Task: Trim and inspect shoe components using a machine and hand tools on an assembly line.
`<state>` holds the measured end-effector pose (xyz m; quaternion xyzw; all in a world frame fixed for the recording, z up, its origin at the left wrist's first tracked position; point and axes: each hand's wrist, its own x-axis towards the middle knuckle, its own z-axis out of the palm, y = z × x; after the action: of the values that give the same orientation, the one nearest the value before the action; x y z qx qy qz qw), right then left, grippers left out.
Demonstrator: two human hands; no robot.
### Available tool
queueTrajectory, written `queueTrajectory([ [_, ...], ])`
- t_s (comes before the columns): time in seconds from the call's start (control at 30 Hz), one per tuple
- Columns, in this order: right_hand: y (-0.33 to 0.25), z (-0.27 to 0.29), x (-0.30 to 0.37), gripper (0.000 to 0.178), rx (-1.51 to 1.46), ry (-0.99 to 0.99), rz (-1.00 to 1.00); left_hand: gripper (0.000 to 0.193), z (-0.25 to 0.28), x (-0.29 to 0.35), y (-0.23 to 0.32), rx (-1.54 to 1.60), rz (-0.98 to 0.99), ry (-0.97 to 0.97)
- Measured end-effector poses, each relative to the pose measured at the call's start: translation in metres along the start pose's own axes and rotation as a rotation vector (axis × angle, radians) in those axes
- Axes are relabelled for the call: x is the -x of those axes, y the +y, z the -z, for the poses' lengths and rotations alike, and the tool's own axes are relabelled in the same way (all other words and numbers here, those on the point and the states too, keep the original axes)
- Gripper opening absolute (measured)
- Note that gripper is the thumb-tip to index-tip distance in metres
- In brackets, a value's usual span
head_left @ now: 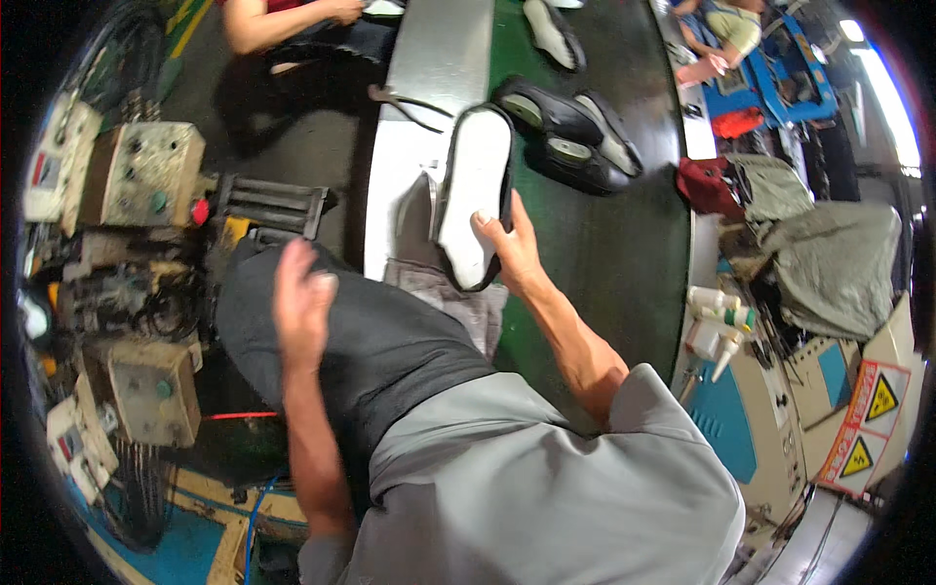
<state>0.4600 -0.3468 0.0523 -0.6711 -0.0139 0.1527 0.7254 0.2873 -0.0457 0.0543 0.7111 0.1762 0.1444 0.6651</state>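
Forward, a shoe (477,166) extends from the right hand (515,246) gripping it.

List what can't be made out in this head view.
Bare right hand: head view; most fingers hidden behind the black shoe with a long white face.
That shoe's far side: head view; turned away from the camera.
Bare left hand: head view; motion-blurred, exact finger positions unclear.
Seated co-worker in a red top: head view; upper body cut off by the top edge.
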Motion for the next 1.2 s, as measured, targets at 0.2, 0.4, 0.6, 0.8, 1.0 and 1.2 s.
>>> queueTrajectory([
  [0.2,-0.034,-0.164,0.019,0.065,0.08,-0.381,0.008,0.063,-0.04,0.005,0.053,0.242,0.039,0.231],
  [0.4,-0.033,-0.183,0.031,0.055,0.326,-0.866,-0.111,0.054,0.009,0.076,0.026,0.326,0.098,0.421],
  [0.6,-0.018,-0.166,0.02,0.051,0.506,-1.136,-0.166,0.057,0.001,0.118,0.008,0.604,0.177,0.408],
  [0.8,-0.029,-0.168,0.017,0.064,0.697,-1.277,-0.239,0.072,0.016,0.131,0.013,0.817,0.284,0.24],
  [1.0,-0.042,-0.173,0.038,0.08,0.669,-1.175,-0.327,0.082,0.024,0.137,0.018,0.791,0.354,0.2],
  [1.2,-0.046,-0.175,0.046,0.082,0.743,-1.306,-0.224,0.07,0.084,0.067,0.023,0.583,0.208,0.317],
])
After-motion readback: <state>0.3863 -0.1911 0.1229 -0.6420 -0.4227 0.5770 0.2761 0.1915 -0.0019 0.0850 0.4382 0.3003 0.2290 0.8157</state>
